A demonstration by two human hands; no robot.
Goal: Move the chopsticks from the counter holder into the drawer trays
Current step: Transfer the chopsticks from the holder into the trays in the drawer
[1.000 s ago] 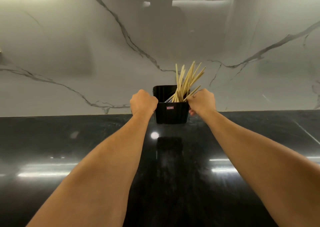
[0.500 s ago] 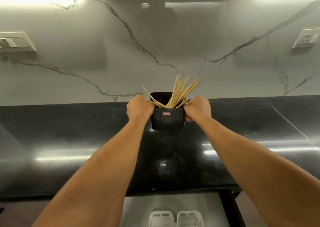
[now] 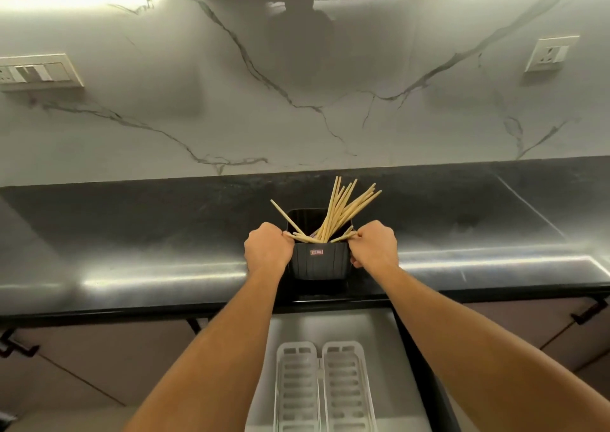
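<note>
Both hands (image 3: 269, 250) (image 3: 374, 245) tight around holder (image 3: 318, 263).

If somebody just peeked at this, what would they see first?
The bundle of pale chopsticks fanning out of the black holder near the front edge of the dark counter catches the eye first. Next come the left hand and right hand, gripping the holder's two sides. Below, in the open drawer, two white trays lie side by side.

place: kitchen | black counter (image 3: 132, 233) | marble backsplash (image 3: 297, 118) | wall socket (image 3: 549, 53) | cabinet drawer (image 3: 330, 327)
</note>
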